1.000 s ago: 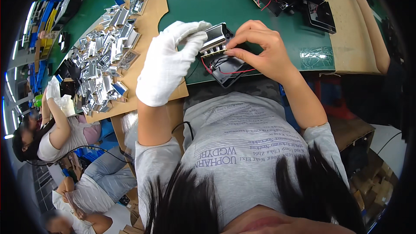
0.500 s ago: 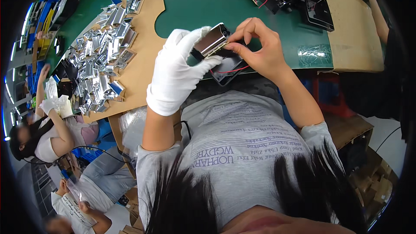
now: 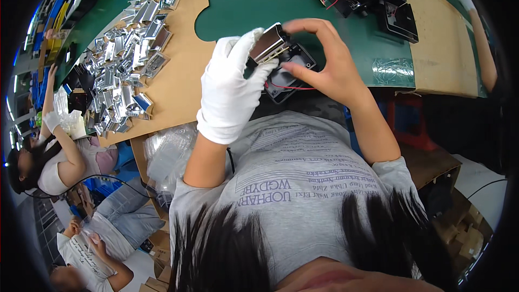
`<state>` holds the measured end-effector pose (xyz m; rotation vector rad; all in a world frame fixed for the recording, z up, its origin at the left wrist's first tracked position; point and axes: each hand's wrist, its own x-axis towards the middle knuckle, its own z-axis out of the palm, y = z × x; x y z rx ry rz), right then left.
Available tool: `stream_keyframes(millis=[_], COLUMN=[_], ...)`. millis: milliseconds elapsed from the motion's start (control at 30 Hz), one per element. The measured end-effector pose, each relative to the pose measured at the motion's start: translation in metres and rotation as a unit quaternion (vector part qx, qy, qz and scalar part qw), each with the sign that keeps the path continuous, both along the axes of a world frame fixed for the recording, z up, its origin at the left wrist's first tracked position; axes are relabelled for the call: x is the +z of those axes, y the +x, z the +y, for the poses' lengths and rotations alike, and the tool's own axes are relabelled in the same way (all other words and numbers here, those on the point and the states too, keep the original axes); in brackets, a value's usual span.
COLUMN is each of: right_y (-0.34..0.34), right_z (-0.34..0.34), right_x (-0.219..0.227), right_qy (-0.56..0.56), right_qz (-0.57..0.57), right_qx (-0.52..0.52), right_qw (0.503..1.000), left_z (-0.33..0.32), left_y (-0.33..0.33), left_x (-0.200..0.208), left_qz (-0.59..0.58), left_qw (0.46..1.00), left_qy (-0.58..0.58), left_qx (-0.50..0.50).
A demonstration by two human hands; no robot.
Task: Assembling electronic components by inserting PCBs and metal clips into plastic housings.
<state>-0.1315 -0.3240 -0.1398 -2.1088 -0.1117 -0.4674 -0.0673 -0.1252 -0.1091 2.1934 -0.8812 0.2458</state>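
My left hand [image 3: 230, 84], in a white glove, grips a shiny angled metal reflector [image 3: 267, 43] between thumb and fingers. A narrow pale strip [image 3: 277, 54], seemingly a circuit board, runs along the reflector's lower edge. Behind and below it is a black plastic housing [image 3: 286, 93] with a red wire across it, partly hidden by the glove. My bare right hand [image 3: 330, 65] is just right of these parts, thumb and index finger spread around a gap. Its index fingertip is close to the reflector's upper end; whether it touches cannot be told.
Many shiny reflectors [image 3: 121, 70] lie heaped on the brown board [image 3: 181, 38] at left. Black housings [image 3: 400, 21] with red wires are stacked on the green tabletop [image 3: 254, 0] at far right. Co-workers sit at left; another person's arm [image 3: 481, 43] reaches in at right.
My right thumb and index finger have parted from their pinch at the strip's end. My left hand has shifted slightly right with the reflector, and more of the black housing shows.
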Motion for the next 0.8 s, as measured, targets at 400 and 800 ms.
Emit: stream_keyframes(millis=[400, 800], right_y=[0.0041, 0.0036], right_z=[0.0018, 0.0025], right_x=[-0.013, -0.012], right_qy=[0.057, 0.036], right_qz=[0.073, 0.079], right_qx=[0.046, 0.035], right_qw=[0.995, 0.996], left_z=[-0.0003, -0.0009], left_y=[0.0083, 0.0036], left_x=[-0.0084, -0.0092], left_qz=[0.032, 0.035], left_qw=[0.999, 0.999], left_qy=[-0.001, 0.016], left_qx=[-0.006, 0.013])
